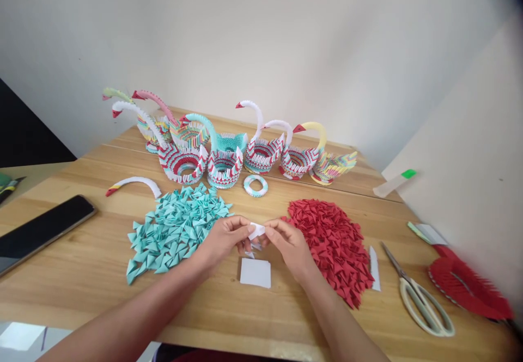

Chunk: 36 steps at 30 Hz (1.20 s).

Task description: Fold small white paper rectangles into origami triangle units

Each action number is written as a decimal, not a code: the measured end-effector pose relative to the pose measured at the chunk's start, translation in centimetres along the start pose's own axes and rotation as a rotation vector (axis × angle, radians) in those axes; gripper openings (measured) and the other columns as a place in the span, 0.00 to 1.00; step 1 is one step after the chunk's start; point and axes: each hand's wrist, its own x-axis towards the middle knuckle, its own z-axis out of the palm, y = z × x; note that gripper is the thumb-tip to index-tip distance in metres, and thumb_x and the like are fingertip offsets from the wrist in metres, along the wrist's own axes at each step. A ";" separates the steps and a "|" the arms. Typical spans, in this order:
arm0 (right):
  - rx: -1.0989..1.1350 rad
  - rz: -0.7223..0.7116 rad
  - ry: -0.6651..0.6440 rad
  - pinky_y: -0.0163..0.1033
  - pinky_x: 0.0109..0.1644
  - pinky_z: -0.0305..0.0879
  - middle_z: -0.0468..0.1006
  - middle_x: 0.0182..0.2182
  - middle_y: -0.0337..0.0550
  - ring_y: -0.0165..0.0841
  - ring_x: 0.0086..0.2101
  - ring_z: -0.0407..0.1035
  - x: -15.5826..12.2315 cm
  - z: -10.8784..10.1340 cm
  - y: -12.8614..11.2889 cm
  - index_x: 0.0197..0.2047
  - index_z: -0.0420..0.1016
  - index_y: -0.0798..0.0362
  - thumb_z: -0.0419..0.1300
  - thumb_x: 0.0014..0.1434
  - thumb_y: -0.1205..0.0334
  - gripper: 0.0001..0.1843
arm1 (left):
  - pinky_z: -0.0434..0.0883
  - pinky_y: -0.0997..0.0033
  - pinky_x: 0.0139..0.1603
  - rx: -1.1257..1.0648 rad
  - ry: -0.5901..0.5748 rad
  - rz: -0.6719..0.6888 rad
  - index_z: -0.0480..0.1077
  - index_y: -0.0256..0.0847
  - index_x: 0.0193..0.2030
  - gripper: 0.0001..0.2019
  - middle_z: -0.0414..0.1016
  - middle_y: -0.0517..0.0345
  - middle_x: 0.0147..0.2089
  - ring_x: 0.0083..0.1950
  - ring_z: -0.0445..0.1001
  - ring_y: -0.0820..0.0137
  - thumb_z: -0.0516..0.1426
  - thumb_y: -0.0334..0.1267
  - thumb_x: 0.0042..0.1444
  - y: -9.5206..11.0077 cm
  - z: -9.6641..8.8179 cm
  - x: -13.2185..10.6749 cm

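Observation:
My left hand (226, 238) and my right hand (286, 239) meet over the middle of the wooden table (93, 275). Both pinch one small white piece of paper (256, 231) between their fingertips. Under the hands lies a small stack of white paper rectangles (255, 272). A heap of folded teal paper triangles (175, 225) lies just left of my left hand. A heap of folded red paper triangles (333, 239) lies just right of my right hand.
Several modular paper swans (223, 152) stand in a row at the back. A loose swan neck (134, 183) and a small paper ring (255, 185) lie before them. A phone (41, 231) rests at left; scissors (420, 294), a white strip (375, 268) and a red paper piece (469, 288) lie at right.

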 end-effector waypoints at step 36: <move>0.030 0.056 0.023 0.35 0.32 0.61 0.74 0.23 0.37 0.29 0.26 0.66 0.0 0.5 0.3 0.28 0.72 0.55 0.63 0.55 0.56 0.11 | 0.62 0.77 0.23 0.084 0.028 -0.002 0.68 0.35 0.26 0.21 0.73 0.59 0.23 0.20 0.66 0.77 0.65 0.53 0.42 0.1 0.7 0.0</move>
